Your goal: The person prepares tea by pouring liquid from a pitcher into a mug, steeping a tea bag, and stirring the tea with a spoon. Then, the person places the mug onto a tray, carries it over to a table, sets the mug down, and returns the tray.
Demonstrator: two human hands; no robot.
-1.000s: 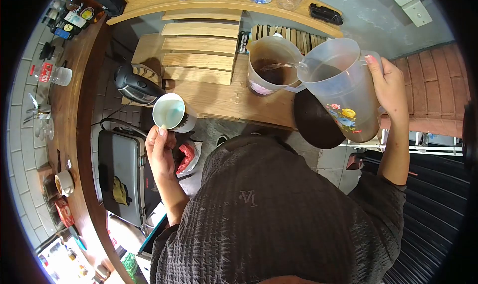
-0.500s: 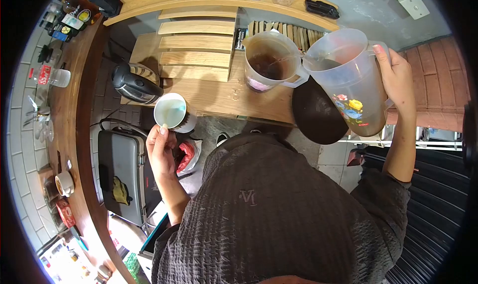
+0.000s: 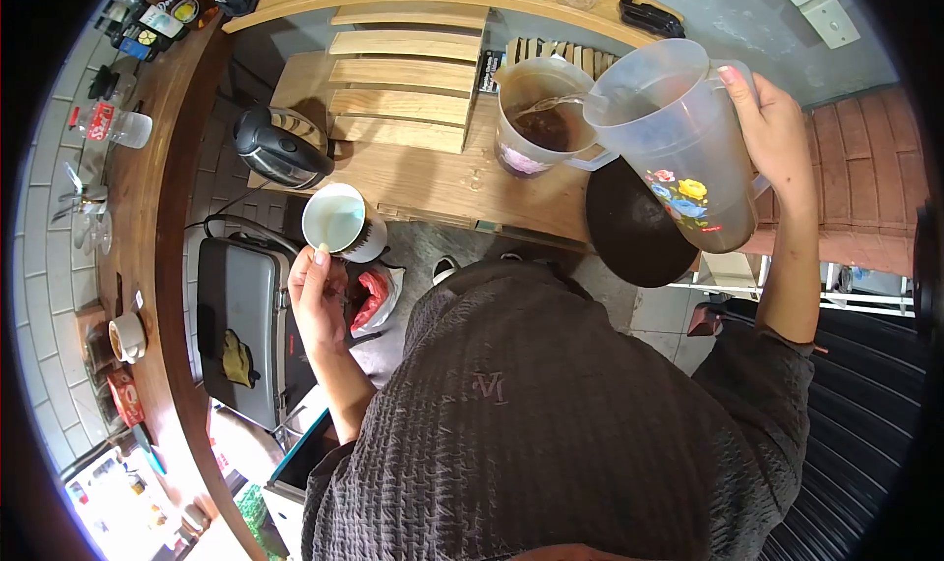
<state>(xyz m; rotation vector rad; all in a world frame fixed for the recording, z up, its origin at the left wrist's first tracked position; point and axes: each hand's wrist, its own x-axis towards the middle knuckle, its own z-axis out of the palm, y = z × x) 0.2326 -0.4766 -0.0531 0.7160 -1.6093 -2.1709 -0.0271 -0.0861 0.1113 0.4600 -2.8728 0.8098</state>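
A clear plastic pitcher with printed flowers (image 3: 678, 192) is tilted to the left in the air, my right hand (image 3: 772, 128) closed round its handle. From its lip a thin stream falls into a second plastic pitcher (image 3: 526, 163) standing on the wooden counter, which holds brown liquid. My left hand (image 3: 320, 300) pinches the near rim of a white cup (image 3: 339, 219) with a dark pattern outside. That cup is held just off the counter's front edge, its mouth facing up toward me. Its inside looks pale, with a bluish patch.
A black electric kettle (image 3: 280, 148) stands on the counter (image 3: 423, 187), left of a slatted wooden rack (image 3: 403, 74). Below the tilted pitcher is a dark round lid or seat (image 3: 629, 227). Bottles and a small cup (image 3: 128, 337) line the left shelf. A grey case (image 3: 236, 315) stands below.
The flowered pitcher tips a little further left, and the stream shows more clearly. My left hand keeps its hold on the cup. The whole view has shifted slightly.
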